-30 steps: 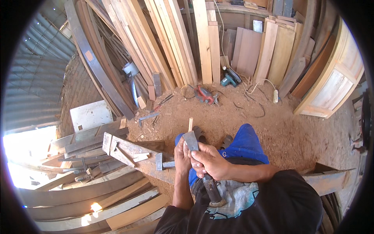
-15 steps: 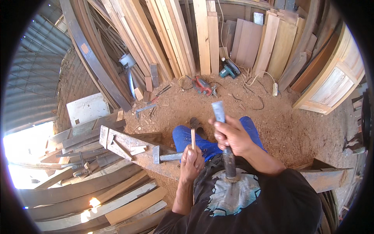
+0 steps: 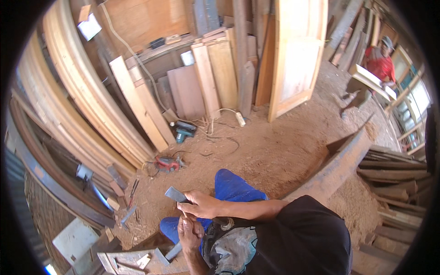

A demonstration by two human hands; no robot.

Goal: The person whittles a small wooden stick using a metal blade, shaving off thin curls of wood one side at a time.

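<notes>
My right hand [image 3: 201,205] is closed around a wide-bladed chisel [image 3: 176,195], its flat metal blade sticking out to the left. Just below it, my left hand [image 3: 189,233] pinches a thin wooden stick [image 3: 184,214]. The stick's upper end is close under the chisel and my right fingers; whether the blade touches it I cannot tell. Most of the chisel's handle is hidden by my hand and arm. Beside my left wrist, a hammer [image 3: 173,252] lies on a worn wooden bench [image 3: 153,268] with a few small wood pieces.
A red power tool [image 3: 168,163] and a teal circular saw [image 3: 184,132] rest on the sawdust-covered floor with cords around them. Boards [image 3: 186,94] and a panelled door [image 3: 298,55] lean upright at the back. At far right, a person in red [image 3: 381,66] holds a pale wooden piece.
The view has swung to the right, bringing the other person into sight. My right hand has lowered the chisel from upright to pointing left, close above the stick in my left hand.
</notes>
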